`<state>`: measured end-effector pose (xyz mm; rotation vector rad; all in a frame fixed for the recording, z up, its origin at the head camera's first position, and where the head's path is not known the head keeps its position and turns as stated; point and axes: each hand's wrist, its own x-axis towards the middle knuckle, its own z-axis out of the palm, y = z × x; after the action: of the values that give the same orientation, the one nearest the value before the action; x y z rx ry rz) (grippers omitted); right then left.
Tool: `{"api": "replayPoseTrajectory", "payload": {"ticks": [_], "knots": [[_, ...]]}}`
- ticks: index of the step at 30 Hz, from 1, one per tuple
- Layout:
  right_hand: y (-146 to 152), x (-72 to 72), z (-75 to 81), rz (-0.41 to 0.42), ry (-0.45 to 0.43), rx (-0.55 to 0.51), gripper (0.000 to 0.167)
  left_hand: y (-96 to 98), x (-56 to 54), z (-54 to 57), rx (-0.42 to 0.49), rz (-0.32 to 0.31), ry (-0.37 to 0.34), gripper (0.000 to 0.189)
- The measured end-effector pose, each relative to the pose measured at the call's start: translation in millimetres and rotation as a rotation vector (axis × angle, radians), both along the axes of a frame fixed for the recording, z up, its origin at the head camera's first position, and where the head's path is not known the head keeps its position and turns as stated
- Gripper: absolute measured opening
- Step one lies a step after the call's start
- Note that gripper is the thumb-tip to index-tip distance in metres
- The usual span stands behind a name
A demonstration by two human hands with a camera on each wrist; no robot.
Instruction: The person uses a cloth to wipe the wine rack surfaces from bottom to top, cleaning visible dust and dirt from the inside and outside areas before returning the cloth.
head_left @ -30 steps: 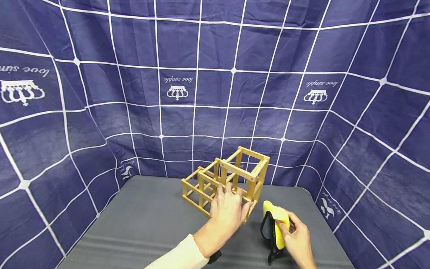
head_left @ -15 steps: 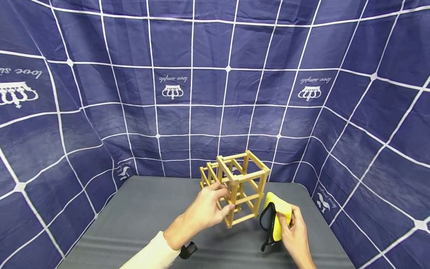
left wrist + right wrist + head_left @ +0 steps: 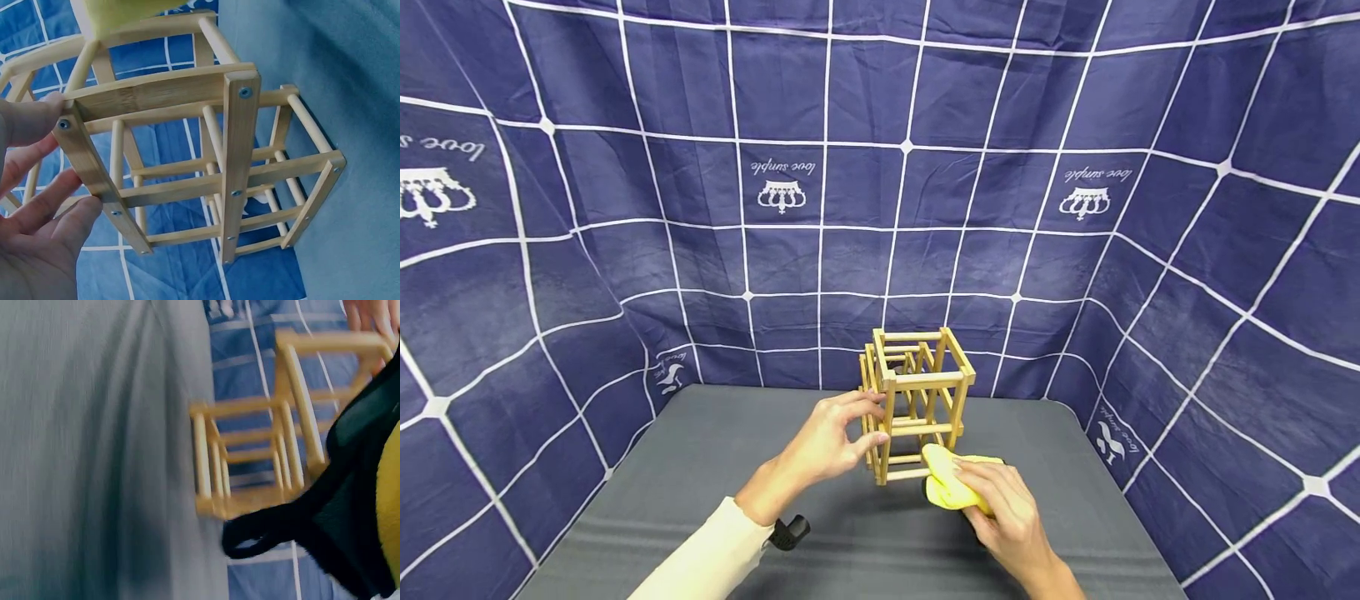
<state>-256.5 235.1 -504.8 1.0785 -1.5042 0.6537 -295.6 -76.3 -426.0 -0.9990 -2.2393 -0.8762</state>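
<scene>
A stepped light-wood rack (image 3: 931, 381) stands on the grey surface, its tall end towards me. My left hand (image 3: 827, 437) grips its left side; in the left wrist view the thumb and fingers lie around a screwed upright post (image 3: 87, 150). My right hand (image 3: 1007, 512) holds a folded yellow cloth (image 3: 951, 483) against the lower right front of the rack, though whether it touches the wood is hard to tell. Black trim and a black loop (image 3: 250, 540) on the cloth show in the right wrist view, where the right hand's fingers are out of sight.
Grey fabric (image 3: 715, 467) covers the surface. Dark blue cloth (image 3: 865, 192) with white grid lines hangs close behind the rack and along both sides. A black strap-like piece (image 3: 788, 533) sits at the left wrist.
The rack has turned so its tall end faces me. My left hand has shifted left to its side. The right hand has brought the yellow cloth leftward to the rack's front.
</scene>
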Motion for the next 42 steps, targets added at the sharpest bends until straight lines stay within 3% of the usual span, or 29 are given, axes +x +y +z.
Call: {"api": "replayPoseTrajectory", "payload": {"ticks": [6,11,15,24,31,34,38,42], "knots": [[-39.9,-8.5,-12.6,-0.057,-0.177,-0.026,0.026,-3.0,-0.6,1.5,0.016,0.015,-0.048,0.02],[-69.0,-10.2,-16.4,-0.105,-0.351,-0.135,0.054,-2.1,-1.3,0.2,0.03,0.006,-0.037,0.018],[-81.9,-8.5,-20.5,-0.133,-0.405,-0.151,0.057,-0.6,-1.9,-2.6,0.074,-0.014,-0.027,0.016],[-84.1,-8.1,-27.0,-0.274,-0.375,0.064,0.057,-1.1,-4.4,-5.3,0.069,0.005,0.026,0.016],[-93.6,-6.7,-11.5,-0.245,-0.42,-0.103,0.053,-2.3,-4.2,-8.6,0.078,0.005,0.002,0.016],[-93.2,-6.7,-7.2,-0.239,-0.398,-0.111,0.053,-2.5,-4.2,-10.6,0.086,0.015,0.008,0.018],[-87.9,-5.7,-9.7,-0.271,-0.33,0.0,0.06,-1.2,-3.6,-12.2,0.099,0.012,0.017,0.021],[-86.0,-4.7,-14.3,-0.385,-0.293,0.16,0.068,0.0,-4.0,-8.7,0.122,0.025,-0.001,0.018]]}}
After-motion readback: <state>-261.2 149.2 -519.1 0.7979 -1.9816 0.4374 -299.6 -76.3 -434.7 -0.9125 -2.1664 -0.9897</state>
